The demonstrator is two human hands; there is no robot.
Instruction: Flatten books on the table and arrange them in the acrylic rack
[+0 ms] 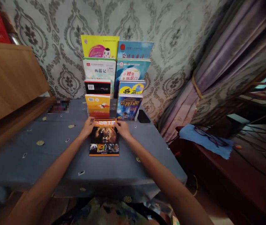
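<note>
Grey patterned wallpaper [53, 62] fills the upper frame behind a blue-grey tablecloth [60, 165]. Wooden furniture [11, 75] stands at far left. Near centre, the left hand [87, 127] pinches the top-left corner of the lion-covered book [104, 136], cover up, below two columns of standing books [100, 70]; the right hand [123, 128] pinches its top-right corner. Rightward come a purple curtain [208, 68] and a blue cloth [194, 136] under eyeglasses [211, 137].

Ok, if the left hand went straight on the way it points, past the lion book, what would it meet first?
Beyond the left hand, most likely the orange book standing frontmost in the left column; the gap's depth is unclear.
</note>
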